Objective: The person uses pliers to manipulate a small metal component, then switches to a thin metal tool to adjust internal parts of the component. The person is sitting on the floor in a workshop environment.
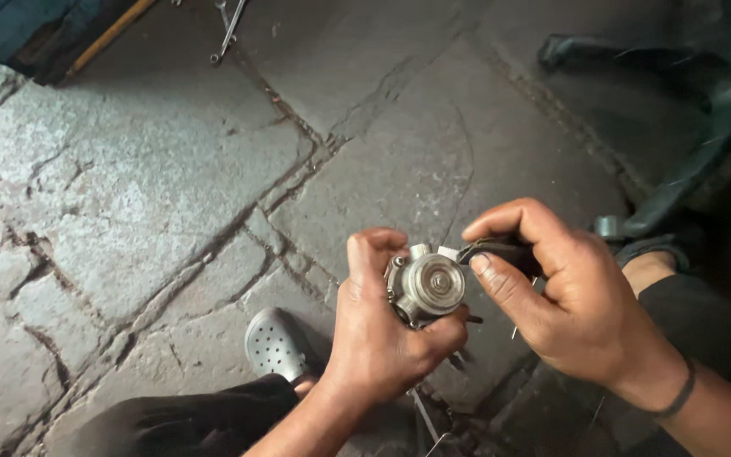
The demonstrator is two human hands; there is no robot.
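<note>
We clench left hand (378, 326) on round metal part (427, 288), face up for access; right hand (564, 296) fingers (501, 279) pinch black connector (501, 251) at its port.

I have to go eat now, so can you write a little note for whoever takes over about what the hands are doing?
Left hand: wrapped around a small round metal part, its flat round face turned up toward the camera.
Right hand: pinching a black piece right at the part's upper right edge; whether it is joined to the part cannot be told.
Both are held in the air above the cracked stone floor, over a grey perforated shoe.
Some metal tools lie far off on the floor.
Done or left: cannot be told.
</note>
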